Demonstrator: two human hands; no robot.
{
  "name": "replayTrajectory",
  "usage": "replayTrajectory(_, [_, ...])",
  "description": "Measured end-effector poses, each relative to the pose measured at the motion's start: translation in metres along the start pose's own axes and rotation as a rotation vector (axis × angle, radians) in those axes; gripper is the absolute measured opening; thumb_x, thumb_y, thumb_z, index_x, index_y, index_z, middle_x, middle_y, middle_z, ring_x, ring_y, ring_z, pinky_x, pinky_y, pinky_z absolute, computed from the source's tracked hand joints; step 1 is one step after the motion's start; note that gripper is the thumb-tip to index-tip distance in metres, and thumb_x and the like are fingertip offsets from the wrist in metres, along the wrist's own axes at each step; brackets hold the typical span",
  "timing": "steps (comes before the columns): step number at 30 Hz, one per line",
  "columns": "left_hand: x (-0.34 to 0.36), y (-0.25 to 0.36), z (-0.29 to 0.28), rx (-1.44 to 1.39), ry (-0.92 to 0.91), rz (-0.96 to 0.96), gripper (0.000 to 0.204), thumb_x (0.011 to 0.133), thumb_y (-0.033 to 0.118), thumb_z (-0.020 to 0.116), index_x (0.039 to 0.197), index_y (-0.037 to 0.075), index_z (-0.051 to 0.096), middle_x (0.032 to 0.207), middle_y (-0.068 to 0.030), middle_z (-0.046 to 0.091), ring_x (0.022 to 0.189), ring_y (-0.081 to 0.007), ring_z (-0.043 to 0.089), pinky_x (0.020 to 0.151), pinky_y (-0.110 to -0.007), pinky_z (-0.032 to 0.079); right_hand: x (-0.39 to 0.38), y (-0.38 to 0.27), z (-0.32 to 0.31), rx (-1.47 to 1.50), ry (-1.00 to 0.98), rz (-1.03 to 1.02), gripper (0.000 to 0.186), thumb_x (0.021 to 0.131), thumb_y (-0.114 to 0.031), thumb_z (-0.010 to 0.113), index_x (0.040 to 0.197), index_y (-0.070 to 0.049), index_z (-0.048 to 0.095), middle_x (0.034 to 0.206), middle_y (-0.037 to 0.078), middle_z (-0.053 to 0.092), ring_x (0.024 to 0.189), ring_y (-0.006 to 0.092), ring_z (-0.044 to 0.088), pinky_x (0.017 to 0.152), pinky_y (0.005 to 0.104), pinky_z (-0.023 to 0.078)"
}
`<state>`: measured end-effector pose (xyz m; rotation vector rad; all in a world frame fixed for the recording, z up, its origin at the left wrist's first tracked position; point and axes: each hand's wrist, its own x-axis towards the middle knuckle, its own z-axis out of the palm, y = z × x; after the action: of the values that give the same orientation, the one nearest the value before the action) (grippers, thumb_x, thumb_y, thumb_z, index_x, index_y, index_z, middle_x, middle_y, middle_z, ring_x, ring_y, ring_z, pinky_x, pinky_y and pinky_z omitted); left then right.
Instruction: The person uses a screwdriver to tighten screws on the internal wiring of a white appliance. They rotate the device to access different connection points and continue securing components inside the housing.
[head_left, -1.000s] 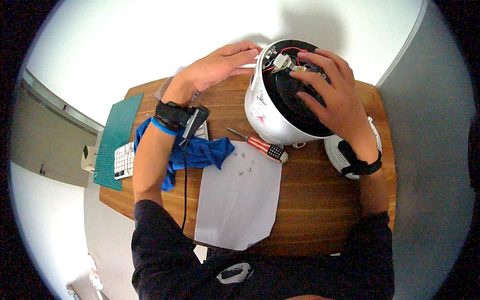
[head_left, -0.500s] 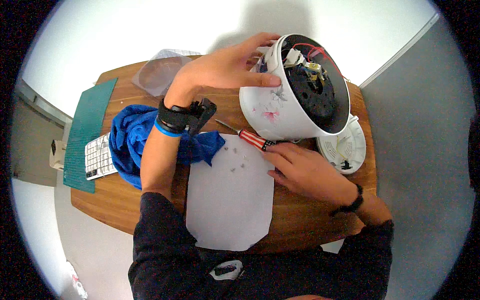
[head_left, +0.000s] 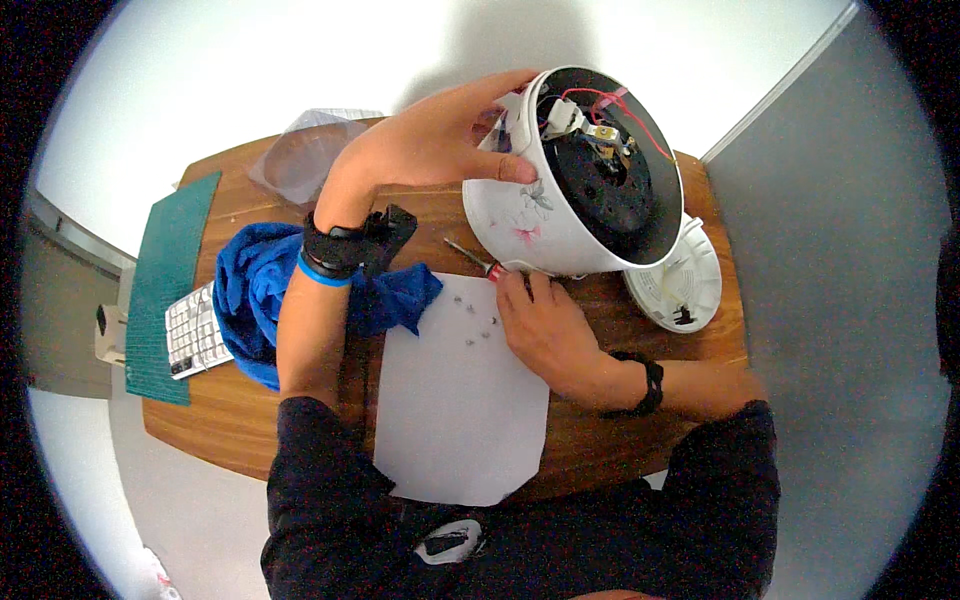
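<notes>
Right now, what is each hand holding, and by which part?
Left hand grips the white flower-printed cooker body by its upper side wall. Right hand closes on the red-handled screwdriver at its handle.

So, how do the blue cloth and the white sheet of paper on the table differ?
The blue cloth lies crumpled in folds, while the white sheet of paper lies flat. The cloth sits to the left, partly under the left hand's forearm; the paper lies in the middle, in front of the person. Small screws rest on the paper, and the right hand lies on its corner; nothing small shows on the cloth. Both rest on the wooden table.
</notes>
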<state>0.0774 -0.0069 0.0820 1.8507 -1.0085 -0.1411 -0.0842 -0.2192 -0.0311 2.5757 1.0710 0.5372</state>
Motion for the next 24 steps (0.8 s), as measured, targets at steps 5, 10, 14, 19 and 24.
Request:
replayTrajectory(5, [-0.001,0.006,-0.001,-0.042,-0.002,-0.054,0.100,0.087,0.007,0.087,0.169,0.010,0.029,0.156,-0.0143,0.055,0.140,-0.0266,0.056,0.114,-0.041,0.051,-0.024,0.006,-0.010,0.055,-0.027,0.029,0.043,0.096,-0.016,0.060,0.134,0.003,0.063,0.117,0.018,0.062,0.100,0.0317,0.061,0.078,0.0421,0.056])
replayTrajectory(10, [0.000,0.009,-0.001,-0.021,0.016,-0.084,0.104,0.085,0.023,0.091,0.168,0.005,0.030,0.156,-0.0153,0.055,0.139,-0.0283,0.057,0.116,-0.043,0.048,-0.042,0.021,-0.003,0.166,-0.048,0.152,0.044,0.096,-0.016,0.060,0.137,-0.001,0.061,0.115,0.019,0.061,0.106,0.0364,0.061,0.080,0.0458,0.059])
replayTrajectory(14, [0.002,0.002,-0.003,-0.025,0.017,-0.077,0.106,0.084,0.032,0.093,0.167,0.005,0.032,0.156,-0.0161,0.055,0.139,-0.0326,0.057,0.118,-0.048,0.045,-0.050,0.052,-0.032,0.314,-0.035,0.059,0.045,0.095,-0.014,0.061,0.138,0.001,0.060,0.113,0.021,0.059,0.108,0.0397,0.061,0.083,0.0463,0.062])
replayTrajectory(19, [0.007,-0.002,-0.001,-0.019,0.024,-0.106,0.109,0.082,0.037,0.093,0.168,0.007,0.032,0.157,-0.0131,0.054,0.137,-0.0305,0.058,0.118,-0.047,0.044,-0.078,0.092,-0.081,0.528,-0.016,-0.057,0.055,0.087,-0.009,0.068,0.141,-0.001,0.060,0.117,0.020,0.054,0.109,0.0373,0.056,0.085,0.0427,0.058])
replayTrajectory(24, [0.000,0.002,-0.003,0.077,0.063,-0.155,0.111,0.080,0.040,0.094,0.168,0.008,0.034,0.158,-0.0111,0.053,0.136,-0.0274,0.058,0.118,-0.046,0.044,-0.102,0.139,-0.126,0.892,0.086,0.004,0.066,0.077,0.000,0.067,0.142,-0.003,0.061,0.118,0.019,0.051,0.108,0.0356,0.055,0.093,0.0418,0.052])
